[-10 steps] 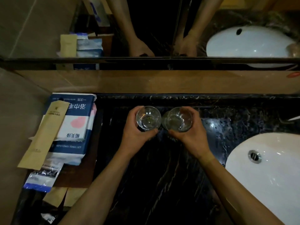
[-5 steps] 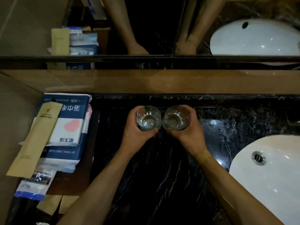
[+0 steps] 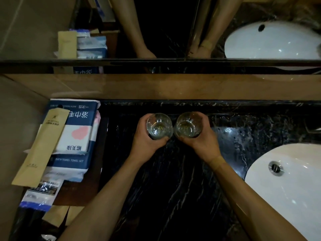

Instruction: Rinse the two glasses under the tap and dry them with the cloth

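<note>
Black veined marble surface (image 3: 182, 188), glossy, wet w/ droplets nr white oval basin (image 3: 295, 188) at right. L hand (image 3: 147, 141) fingers curled round left glass (image 3: 159, 126); R hand (image 3: 201, 141) wraps right glass (image 3: 188, 125). Both clear, round, upright, rims touching, at back-centre of surface.

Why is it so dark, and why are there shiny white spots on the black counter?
Head view: the room light is dim, so the black marble counter nearly swallows detail; the white spots beside the white oval sink are glare on what looks like splashed water. The two clear glass tumblers catch small highlights. The wide lens curves the edges.
</note>
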`<act>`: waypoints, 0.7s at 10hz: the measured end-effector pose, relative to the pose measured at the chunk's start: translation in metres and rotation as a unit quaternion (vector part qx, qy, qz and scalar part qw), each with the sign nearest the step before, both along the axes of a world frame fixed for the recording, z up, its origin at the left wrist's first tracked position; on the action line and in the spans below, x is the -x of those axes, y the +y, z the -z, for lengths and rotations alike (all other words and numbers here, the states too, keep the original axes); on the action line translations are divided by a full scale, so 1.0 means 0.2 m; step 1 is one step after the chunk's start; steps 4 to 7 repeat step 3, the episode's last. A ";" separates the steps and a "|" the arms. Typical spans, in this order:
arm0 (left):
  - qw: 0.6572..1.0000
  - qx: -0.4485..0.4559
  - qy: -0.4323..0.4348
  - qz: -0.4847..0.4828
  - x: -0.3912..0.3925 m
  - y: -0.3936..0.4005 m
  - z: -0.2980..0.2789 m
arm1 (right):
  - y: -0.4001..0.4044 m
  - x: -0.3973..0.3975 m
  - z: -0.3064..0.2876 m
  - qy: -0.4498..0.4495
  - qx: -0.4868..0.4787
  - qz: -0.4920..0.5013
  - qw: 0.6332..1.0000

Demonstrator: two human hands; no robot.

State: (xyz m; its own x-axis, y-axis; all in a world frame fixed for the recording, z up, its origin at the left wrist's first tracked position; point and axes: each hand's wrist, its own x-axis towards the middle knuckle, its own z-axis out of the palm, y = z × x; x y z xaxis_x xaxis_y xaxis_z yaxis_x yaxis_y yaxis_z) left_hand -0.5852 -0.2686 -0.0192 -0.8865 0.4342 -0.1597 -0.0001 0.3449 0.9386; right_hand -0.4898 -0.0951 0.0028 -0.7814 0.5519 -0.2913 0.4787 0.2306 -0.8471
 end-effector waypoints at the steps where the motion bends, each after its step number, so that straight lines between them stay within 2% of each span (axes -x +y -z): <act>1: 1.000 -0.001 -0.009 -0.002 0.00 0.01 -0.01 | 0.00 0.01 -0.01 -0.010 0.011 -0.004 1.000; 3: 1.000 0.002 -0.028 -0.004 -0.05 -0.01 -0.10 | -0.03 -0.05 -0.09 0.014 0.026 -0.010 1.000; 7: 1.000 0.002 -0.028 -0.004 -0.05 -0.01 -0.10 | -0.03 -0.05 -0.09 0.014 0.026 -0.010 1.000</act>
